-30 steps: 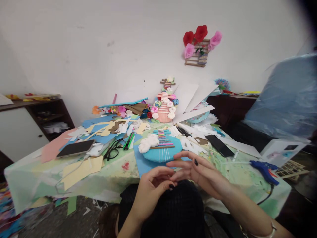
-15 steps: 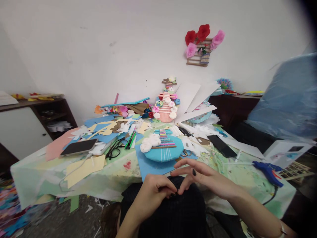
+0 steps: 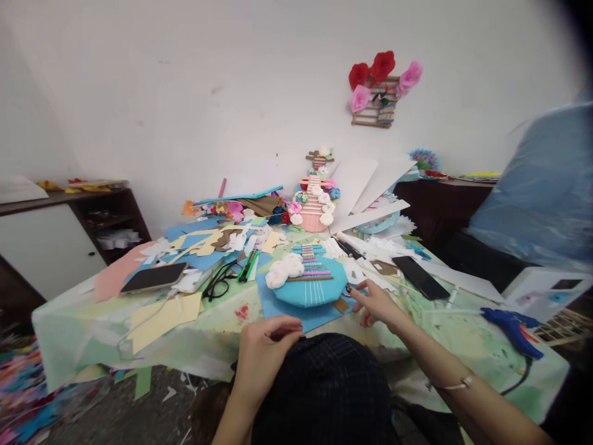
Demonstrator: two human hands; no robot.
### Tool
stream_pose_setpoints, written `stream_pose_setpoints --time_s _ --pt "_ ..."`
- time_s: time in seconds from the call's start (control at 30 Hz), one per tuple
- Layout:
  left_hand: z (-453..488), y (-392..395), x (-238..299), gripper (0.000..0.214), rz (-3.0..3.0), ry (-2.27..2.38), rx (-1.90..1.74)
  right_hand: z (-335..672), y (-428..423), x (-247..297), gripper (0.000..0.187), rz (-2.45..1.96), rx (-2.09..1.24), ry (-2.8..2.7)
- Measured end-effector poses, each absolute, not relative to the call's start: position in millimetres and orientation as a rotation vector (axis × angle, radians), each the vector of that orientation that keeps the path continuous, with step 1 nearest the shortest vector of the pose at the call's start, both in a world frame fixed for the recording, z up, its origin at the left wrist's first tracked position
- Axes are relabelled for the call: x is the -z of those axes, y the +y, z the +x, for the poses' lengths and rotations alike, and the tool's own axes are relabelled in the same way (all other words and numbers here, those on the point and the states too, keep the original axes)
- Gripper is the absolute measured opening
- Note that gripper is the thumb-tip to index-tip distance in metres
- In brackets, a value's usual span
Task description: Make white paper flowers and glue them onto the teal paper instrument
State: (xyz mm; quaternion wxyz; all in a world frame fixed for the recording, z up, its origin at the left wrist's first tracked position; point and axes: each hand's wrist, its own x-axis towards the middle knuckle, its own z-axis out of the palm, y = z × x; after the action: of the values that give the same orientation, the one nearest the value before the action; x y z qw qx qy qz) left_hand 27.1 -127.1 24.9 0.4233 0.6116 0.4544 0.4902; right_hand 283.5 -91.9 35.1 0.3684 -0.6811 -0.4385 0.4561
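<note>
My left hand (image 3: 270, 346) rests over the dark plaid cloth (image 3: 333, 377) on my lap, thumb and fingers pressed together; anything between them is hidden. At the right edge of the blue craft, my right hand (image 3: 376, 303) has its index finger stretched to the scissors (image 3: 347, 293), which are mostly covered; the other fingers bend loosely. The blue instrument-shaped craft (image 3: 291, 292) carries white paper flowers (image 3: 283, 270), coloured sticks and white strings. It lies on a blue sheet (image 3: 301, 319), and a small brown piece (image 3: 340, 305) shows beside it.
A blue glue gun (image 3: 509, 327) lies at the right, near a black phone (image 3: 420, 278). Another phone (image 3: 155, 278), black-framed glasses (image 3: 221, 279), a green cutter (image 3: 247, 267) and paper scraps cover the left. A pink flowered craft (image 3: 312, 210) leans on the wall.
My right hand has moved away from the left, forward to the scissors beside the blue craft. The left hand has shifted slightly left and up, its fingers still together. The view has tilted slightly.
</note>
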Motion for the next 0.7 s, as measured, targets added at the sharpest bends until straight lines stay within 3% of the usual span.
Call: stream_pose_setpoints --time_s 0.37,0.7 --pt "7.8 -114.3 -14.3 0.017 1.552 1.278 -1.251 261.8 -51.7 -18.6 0.033 -1.506 -1.377 -0.852" --pt "-26.7 -103.5 -11.3 0.037 1.461 1.499 -1.307 300.1 -59.8 -22.5 0.021 -1.131 -1.105 -0.714"
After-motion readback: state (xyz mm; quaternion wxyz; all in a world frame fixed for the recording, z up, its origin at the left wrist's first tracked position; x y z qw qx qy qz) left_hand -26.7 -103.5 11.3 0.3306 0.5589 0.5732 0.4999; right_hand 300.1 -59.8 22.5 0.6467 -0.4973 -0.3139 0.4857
